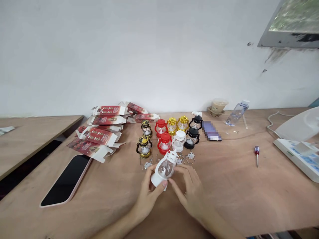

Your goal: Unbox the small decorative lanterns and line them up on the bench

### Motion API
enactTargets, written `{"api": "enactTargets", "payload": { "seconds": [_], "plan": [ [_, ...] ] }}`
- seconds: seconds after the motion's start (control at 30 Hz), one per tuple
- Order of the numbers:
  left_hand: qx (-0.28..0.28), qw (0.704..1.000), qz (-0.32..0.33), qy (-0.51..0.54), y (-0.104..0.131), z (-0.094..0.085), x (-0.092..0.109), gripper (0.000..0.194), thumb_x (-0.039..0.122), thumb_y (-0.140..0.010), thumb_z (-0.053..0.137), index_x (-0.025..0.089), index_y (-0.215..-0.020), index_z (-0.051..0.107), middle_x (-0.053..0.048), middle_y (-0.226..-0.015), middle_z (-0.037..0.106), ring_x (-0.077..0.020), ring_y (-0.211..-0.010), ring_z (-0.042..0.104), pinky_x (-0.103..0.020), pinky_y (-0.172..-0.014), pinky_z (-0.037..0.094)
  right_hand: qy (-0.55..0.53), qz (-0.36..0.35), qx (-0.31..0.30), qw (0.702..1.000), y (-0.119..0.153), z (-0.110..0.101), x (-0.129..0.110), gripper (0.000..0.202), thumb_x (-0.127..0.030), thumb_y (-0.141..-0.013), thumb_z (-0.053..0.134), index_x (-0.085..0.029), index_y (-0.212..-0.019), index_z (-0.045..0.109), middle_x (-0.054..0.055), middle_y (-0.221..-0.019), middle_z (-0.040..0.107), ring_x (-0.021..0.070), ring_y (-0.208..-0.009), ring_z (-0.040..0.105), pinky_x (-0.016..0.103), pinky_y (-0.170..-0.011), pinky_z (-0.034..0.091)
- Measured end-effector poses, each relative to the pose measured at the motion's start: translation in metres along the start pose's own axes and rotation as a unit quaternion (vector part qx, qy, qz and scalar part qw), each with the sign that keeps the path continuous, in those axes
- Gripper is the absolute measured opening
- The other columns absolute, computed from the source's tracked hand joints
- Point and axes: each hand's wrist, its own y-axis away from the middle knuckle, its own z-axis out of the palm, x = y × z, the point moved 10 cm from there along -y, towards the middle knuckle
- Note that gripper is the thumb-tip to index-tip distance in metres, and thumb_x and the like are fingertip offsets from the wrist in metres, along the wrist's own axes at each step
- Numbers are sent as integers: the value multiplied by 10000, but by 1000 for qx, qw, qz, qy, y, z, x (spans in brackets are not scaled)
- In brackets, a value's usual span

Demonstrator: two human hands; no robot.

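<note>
A small white toy lantern (166,168) with a clear globe is held tilted to the right above the table. My left hand (149,192) grips it, thumb across the base and fingers behind. On its other side, my right hand (188,186) has its thumb and forefinger at the lantern's right edge. Just beyond stand several more lanterns: a red lantern (164,143), a white lantern (178,141), a black lantern (191,138), a gold lantern (183,123) and a black-and-gold lantern (144,147). Thin wire handles and white die-cut pieces (190,155) lie between them and my hands.
Opened red boxes (99,136) lie piled at the left, near a phone (66,181). Right of the lanterns are another phone (211,131), a cup (218,105), a water bottle (237,113), a screwdriver (257,154) and a white device (296,156) with a cable.
</note>
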Motion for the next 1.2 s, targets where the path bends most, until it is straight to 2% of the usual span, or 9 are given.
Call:
{"api": "enactTargets", "payload": {
  "seconds": [0.17,0.33,0.4,0.47,0.53,0.6,0.8,1.1,1.2],
  "plan": [
    [4,998,-55,20,3,1,-17,436,434,-738,637,200,-1072,483,-49,-1024,566,-183,-866,564,-284,-686,520,49,-35,-13,998,-2,6,0,19,-195,-878,515,-188,-861,509,46,-794,601,192,-741,533,313,-671,406],
    [24,997,-61,28,3,-3,-19,450,449,-752,621,212,-1088,440,-21,-934,580,-142,-752,566,-272,-671,521,50,-51,-4,997,-2,1,-1,179,-180,-894,416,-203,-716,427,3,-643,514,153,-605,451,266,-569,345],
    [34,997,-58,26,1,-6,-16,430,476,-772,584,205,-1072,437,3,-840,583,-114,-646,543,-253,-633,502,20,-9,12,1000,-3,-8,9,228,-188,-905,374,-212,-678,387,-16,-599,461,135,-557,423,249,-533,327],
    [52,996,-64,44,0,-11,-16,433,529,-781,541,203,-1040,424,33,-730,558,-97,-547,500,-231,-545,465,-22,107,19,994,-1,-15,35,255,-252,-926,358,-218,-674,377,-38,-569,417,121,-511,401,239,-503,318],
    [70,992,-74,71,-1,-16,-19,462,589,-769,512,206,-1007,409,60,-635,509,-89,-476,449,-208,-455,403,-82,239,10,968,6,-13,64,281,-347,-938,349,-218,-693,395,-48,-565,416,115,-506,409,234,-503,327],
    [73,990,-84,87,0,-17,-23,487,633,-760,488,211,-988,402,68,-608,482,-84,-449,414,-191,-406,348,-166,312,-20,935,12,2,80,319,-432,-925,361,-213,-700,419,-48,-570,434,115,-534,431,233,-526,342],
    [46,989,-120,69,12,-10,-32,543,695,-727,494,227,-988,404,18,-774,524,-105,-553,479,-204,-453,400,-390,351,-110,844,22,50,79,357,-503,-857,480,-198,-676,434,-53,-565,439,92,-498,402,219,-476,299],
    [90,990,-106,40,8,-21,-38,530,682,-739,498,220,-983,406,21,-772,506,-104,-602,486,-202,-505,430,-403,339,-69,847,20,39,73,366,-515,-834,527,-196,-674,449,-69,-493,438,83,-471,397,219,-497,298],
    [80,992,-87,40,6,-19,-31,478,640,-779,477,212,-984,417,15,-788,520,-87,-561,470,-190,-473,395,-369,361,-32,856,24,23,90,345,-512,-820,554,-190,-714,494,-61,-491,471,86,-463,404,220,-482,297]
  ]
}}
